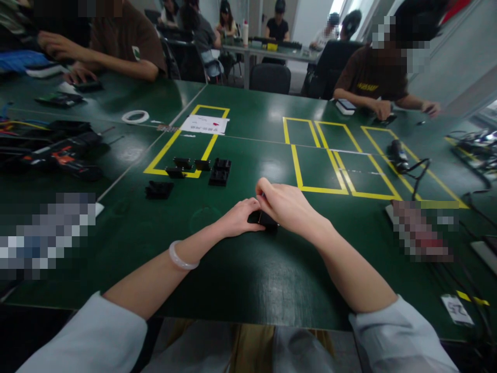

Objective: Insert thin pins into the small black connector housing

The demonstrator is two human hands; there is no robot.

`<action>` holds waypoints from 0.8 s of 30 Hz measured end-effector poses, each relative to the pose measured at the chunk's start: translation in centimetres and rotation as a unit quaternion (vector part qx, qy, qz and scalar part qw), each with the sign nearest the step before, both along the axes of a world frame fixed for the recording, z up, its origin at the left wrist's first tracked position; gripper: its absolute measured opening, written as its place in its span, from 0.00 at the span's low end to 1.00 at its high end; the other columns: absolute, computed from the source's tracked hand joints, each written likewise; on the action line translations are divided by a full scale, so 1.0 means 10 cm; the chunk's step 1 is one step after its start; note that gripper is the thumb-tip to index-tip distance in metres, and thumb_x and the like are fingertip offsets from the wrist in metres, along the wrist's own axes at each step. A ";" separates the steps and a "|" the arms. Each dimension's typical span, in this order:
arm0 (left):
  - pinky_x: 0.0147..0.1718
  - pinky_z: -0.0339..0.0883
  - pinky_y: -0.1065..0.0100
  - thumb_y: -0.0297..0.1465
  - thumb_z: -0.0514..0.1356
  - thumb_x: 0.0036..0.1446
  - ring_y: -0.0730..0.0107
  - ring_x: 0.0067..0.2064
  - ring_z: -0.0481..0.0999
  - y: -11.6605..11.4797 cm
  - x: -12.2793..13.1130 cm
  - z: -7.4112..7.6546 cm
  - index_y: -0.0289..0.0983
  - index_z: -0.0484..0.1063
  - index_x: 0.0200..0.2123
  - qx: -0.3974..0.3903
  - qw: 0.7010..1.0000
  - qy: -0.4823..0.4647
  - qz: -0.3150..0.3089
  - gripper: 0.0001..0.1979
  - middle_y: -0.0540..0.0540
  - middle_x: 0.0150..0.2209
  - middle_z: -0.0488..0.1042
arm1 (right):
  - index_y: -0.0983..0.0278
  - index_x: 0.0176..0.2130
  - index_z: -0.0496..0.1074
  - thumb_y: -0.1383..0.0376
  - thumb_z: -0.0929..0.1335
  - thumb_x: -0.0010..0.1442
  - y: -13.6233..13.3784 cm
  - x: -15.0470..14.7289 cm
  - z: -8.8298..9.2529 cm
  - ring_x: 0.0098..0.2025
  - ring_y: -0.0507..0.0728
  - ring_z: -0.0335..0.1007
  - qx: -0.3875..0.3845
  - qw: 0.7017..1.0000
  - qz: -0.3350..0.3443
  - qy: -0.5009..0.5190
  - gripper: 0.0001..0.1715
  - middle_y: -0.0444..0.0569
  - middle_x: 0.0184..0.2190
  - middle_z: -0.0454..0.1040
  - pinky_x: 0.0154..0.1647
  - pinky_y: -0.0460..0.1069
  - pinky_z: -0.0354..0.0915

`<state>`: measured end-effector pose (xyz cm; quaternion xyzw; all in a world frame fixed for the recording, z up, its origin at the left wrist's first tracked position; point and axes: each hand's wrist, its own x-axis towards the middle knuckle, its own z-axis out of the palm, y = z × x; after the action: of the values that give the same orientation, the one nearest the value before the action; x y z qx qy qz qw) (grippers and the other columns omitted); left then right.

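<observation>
The worktop [240,280] was dark green and a bit shiny, with bright yellow tape lines [297,166] making boxes on it. The small part [264,220] was black. The loose pieces [219,172] by one yellow box were black too. The paper [204,124] was white with a little red mark. The tape ring [135,116] was white. The bracelet [181,259] was milky white, and the sleeves [396,331] were pale grey.

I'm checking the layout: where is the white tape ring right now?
In the head view, the white tape ring lies flat on the green table, far left, just left of the yellow-outlined box holding the white paper sheet.
</observation>
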<state>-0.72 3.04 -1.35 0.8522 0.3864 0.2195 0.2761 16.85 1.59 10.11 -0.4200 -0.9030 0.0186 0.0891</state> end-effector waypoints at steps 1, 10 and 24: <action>0.56 0.62 0.53 0.39 0.68 0.52 0.50 0.56 0.69 0.00 0.00 0.00 0.38 0.70 0.50 -0.002 1.000 -0.002 -0.002 0.24 0.42 0.54 0.71 | 0.64 0.44 0.64 0.60 0.56 0.69 0.01 0.00 0.01 0.30 0.52 0.68 -0.001 1.000 0.002 -0.002 0.14 0.47 0.32 0.76 0.29 0.47 0.49; 0.55 0.62 0.53 0.40 0.68 0.52 0.51 0.55 0.70 0.00 0.00 0.00 0.37 0.72 0.47 -0.003 1.000 0.005 -0.010 0.21 0.41 0.52 0.72 | 0.64 0.45 0.65 0.61 0.55 0.69 0.08 0.03 -0.03 0.29 0.52 0.67 0.005 1.000 0.005 0.005 0.15 0.46 0.32 0.75 0.28 0.47 0.48; 0.55 0.62 0.53 0.40 0.68 0.51 0.50 0.55 0.70 0.01 0.00 -0.01 0.38 0.72 0.48 -0.003 1.000 0.008 0.000 0.22 0.42 0.52 0.72 | 0.64 0.46 0.65 0.62 0.55 0.69 0.05 0.02 -0.02 0.31 0.52 0.66 -0.003 1.000 0.008 0.003 0.15 0.47 0.33 0.75 0.30 0.47 0.49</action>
<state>-0.76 3.09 -1.49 0.8530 0.3895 0.2118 0.2755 17.03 2.05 9.92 -0.4126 -0.9061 0.0237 0.0905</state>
